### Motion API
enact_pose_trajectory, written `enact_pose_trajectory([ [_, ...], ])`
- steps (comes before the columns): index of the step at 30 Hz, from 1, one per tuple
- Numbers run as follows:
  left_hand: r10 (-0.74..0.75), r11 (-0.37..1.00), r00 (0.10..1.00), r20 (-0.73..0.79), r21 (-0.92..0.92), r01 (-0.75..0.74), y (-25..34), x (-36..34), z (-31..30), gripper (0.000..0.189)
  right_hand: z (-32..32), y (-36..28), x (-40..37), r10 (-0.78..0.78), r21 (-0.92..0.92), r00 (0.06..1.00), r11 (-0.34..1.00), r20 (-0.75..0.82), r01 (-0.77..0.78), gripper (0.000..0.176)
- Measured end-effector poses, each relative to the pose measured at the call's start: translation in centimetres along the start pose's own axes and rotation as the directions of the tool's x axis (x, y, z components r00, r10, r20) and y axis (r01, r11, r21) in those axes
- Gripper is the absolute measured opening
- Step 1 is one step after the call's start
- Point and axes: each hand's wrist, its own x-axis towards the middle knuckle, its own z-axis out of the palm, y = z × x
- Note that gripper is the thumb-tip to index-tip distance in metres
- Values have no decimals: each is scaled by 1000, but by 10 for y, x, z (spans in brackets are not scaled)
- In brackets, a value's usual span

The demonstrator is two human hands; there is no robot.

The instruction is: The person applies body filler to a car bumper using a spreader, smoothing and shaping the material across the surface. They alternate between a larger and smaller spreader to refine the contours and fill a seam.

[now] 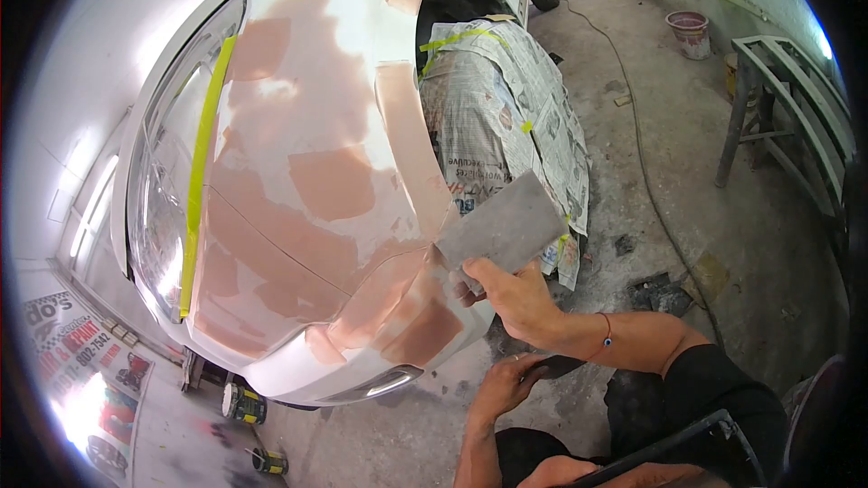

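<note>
My right hand (pixel 520 303), with a thin red bracelet at the wrist, pinches a grey rectangular sheet (pixel 502 226) that looks like sandpaper. The sheet is raised in front of the wheel arch, its left corner close to the bumper edge. Lower down, my left hand (pixel 506 386) is closed around a dark flat piece (pixel 553 367), whose kind I cannot make out. Beside both hands stands a white car (pixel 271 361) with pinkish-brown filler patches (pixel 333 183) over its fender and bumper. Yellow-green tape (pixel 206 172) runs along the headlight (pixel 163 199).
Newspaper (pixel 506 99) covers the wheel. A cable (pixel 637 140) crosses the concrete floor. To the right are a metal stand (pixel 755 117) and a bucket (pixel 689 34). Small tubs (pixel 244 404) sit at lower left. A dark-framed object (pixel 669 447) lies near my legs.
</note>
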Motion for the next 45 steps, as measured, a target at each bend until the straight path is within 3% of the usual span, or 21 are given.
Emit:
enact_pose_trajectory([
  [3,-20,1000,1000,19,1,20,5,1,-2,23,-4,-1,7,27,58,1000,998,-7,-26,12],
  [5,-49,999,998,34,11,49,5,-1,-2,23,-16,0,16,195,256,981,947,23,-194,14],
  [9,-28,999,1000,4,30,28,4,-1,-2,23,-27,-3,12,260,363,965,896,41,-257,16],
  [12,-34,999,999,-8,42,34,5,-4,-2,23,-39,-13,2,155,332,988,932,5,-148,19],
  [14,-38,998,999,-5,57,39,5,-5,-1,22,-49,-23,11,-68,317,997,946,-32,74,20],
  [17,-70,997,998,-7,37,70,8,-5,-4,20,-60,-33,16,-143,135,988,980,-51,149,21],
  [20,-8,985,988,-152,167,33,23,-6,-14,16,-76,-30,19,-222,33,973,974,-70,224,19],
  [22,136,890,944,-300,456,17,52,-5,-35,15,-87,-26,21,-250,16,962,967,-109,253,18],
  [25,149,805,950,-276,591,45,90,3,-78,14,-101,-20,22,-221,-14,970,975,-99,220,18],
  [27,128,672,975,-184,738,51,114,16,-106,14,-103,-21,23,-216,-107,974,972,-70,207,17],
  [31,173,603,966,-194,796,52,113,47,-137,16,-99,-27,21,-251,-127,965,962,-76,241,17],
  [33,214,491,957,-198,868,70,108,62,-143,22,-101,-29,21,-277,-128,959,955,-52,269,16],
  [37,229,331,938,-259,927,175,92,65,-98,24,-106,-34,19,-240,-73,970,969,-51,236,14],
  [38,-88,569,996,29,822,26,98,62,-91,24,-107,-35,17,-249,-70,966,967,-63,245,13],
  [39,-297,787,874,385,617,-5,104,59,-87,24,-108,-37,17,-261,-67,962,964,-74,257,13],
  [40,-300,784,872,387,621,-6,109,56,-86,24,-110,-39,18,-262,-62,962,964,-78,258,13],
  [42,-49,825,981,186,562,-65,116,48,-90,23,-115,-39,16,-283,-77,957,958,-61,278,12],
  [43,196,635,975,104,744,-208,114,51,-102,25,-116,-36,16,-275,-74,959,960,-64,270,12],
  [45,269,366,963,-30,928,-74,126,69,-128,25,-116,-31,19,-328,-123,940,941,-97,316,12],
])
